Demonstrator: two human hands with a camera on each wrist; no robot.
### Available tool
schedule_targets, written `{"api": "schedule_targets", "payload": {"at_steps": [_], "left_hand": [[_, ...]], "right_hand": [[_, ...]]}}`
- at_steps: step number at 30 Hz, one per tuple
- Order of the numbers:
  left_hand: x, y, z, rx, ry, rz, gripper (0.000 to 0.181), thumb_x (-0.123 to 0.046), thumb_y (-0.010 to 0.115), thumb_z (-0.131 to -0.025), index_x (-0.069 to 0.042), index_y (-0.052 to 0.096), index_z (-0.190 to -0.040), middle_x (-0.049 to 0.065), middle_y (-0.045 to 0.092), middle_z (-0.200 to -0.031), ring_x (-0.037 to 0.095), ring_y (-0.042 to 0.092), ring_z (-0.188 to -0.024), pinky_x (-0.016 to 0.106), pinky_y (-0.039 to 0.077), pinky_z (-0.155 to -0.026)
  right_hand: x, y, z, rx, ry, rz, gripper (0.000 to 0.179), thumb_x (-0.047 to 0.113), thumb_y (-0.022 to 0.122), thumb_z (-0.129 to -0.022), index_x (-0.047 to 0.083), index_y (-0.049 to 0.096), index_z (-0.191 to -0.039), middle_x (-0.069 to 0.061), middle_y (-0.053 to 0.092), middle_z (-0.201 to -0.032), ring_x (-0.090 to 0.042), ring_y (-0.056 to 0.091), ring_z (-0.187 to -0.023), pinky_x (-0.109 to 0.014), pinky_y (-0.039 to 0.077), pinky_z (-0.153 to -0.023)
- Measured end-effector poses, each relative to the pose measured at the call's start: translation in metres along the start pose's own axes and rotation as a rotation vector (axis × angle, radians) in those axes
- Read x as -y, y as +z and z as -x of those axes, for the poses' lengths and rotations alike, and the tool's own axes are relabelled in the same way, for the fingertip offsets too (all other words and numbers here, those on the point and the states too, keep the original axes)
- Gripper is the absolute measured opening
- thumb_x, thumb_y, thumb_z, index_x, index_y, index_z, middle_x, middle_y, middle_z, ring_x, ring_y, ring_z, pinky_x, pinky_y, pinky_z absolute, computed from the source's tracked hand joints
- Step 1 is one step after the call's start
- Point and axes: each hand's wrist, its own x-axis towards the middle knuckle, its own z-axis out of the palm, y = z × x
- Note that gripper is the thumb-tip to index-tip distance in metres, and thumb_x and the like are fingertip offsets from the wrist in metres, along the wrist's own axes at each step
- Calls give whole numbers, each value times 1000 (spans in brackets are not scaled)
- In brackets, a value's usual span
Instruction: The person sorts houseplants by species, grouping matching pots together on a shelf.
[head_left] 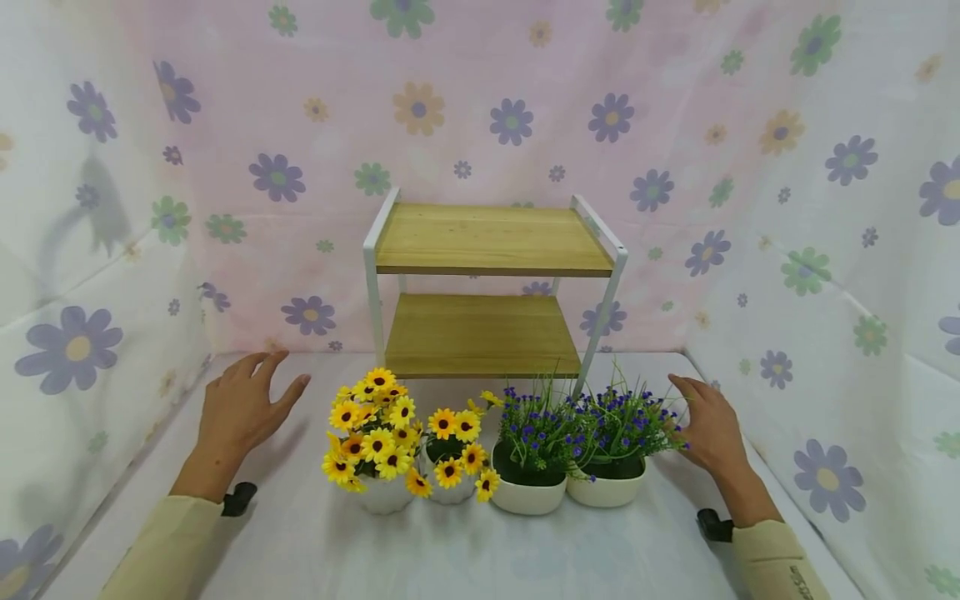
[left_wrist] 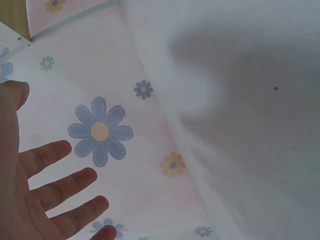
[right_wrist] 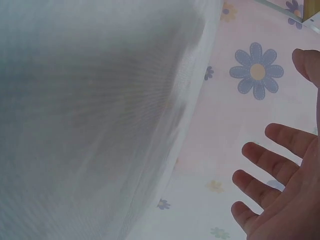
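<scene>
My left hand hovers at the left of the table, fingers spread and holding nothing; its fingers show apart in the left wrist view. On the other side my right hand is likewise empty, close to the rightmost pot. Between the hands several potted artificial plants stand in a row: a large pot of yellow flowers, a smaller pot of yellow flowers, and two cream oval pots with purple flowers, one left and one right. Right-hand fingers are loosely extended in the right wrist view.
Behind the plants stands a two-tier rack with a wooden top shelf, a lower shelf and a white frame. Flower-printed cloth encloses the back and both sides. A white cover lies over the table.
</scene>
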Motion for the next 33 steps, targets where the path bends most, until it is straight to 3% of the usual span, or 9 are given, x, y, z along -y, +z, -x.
{"api": "schedule_targets", "payload": {"at_steps": [6,11,20,25,33], "left_hand": [[-2,-1,-1,-6,14,27,66,-52,60,-105,-2,54,-148,33,55,-143,57,53,-124,77,43,-96],[-8,-3,-4,-57,67,67,58,-47,64,-105,-2,59,-142,31,61,-134,55,59,-115,71,48,-90],[-24,-13,-9,-60,80,177,53,-45,64,-106,-5,63,-141,24,63,-135,49,60,-119,69,48,-96],[-38,-18,-14,-72,97,253,51,-44,64,-106,-7,64,-141,22,65,-131,47,60,-118,68,49,-96],[-58,-23,-23,-122,182,357,43,-39,67,-106,-7,68,-134,17,70,-125,41,64,-115,66,51,-94]], "right_hand": [[3,-2,0,24,-6,-8,75,-3,85,-75,-6,56,-144,-35,57,-139,-57,54,-125,-73,41,-106],[7,-6,-1,31,-27,-43,76,-5,86,-74,-5,57,-144,-34,57,-139,-57,54,-126,-74,40,-107],[10,-9,2,28,-61,-90,73,-5,86,-75,-5,59,-143,-34,58,-139,-57,53,-128,-77,36,-108],[9,-10,3,2,-129,-140,70,-6,85,-75,-6,60,-141,-33,60,-137,-57,53,-127,-77,37,-104],[-1,-5,2,-25,-300,-246,65,-8,81,-78,-5,60,-139,-29,61,-136,-54,49,-128,-75,33,-103]]}}
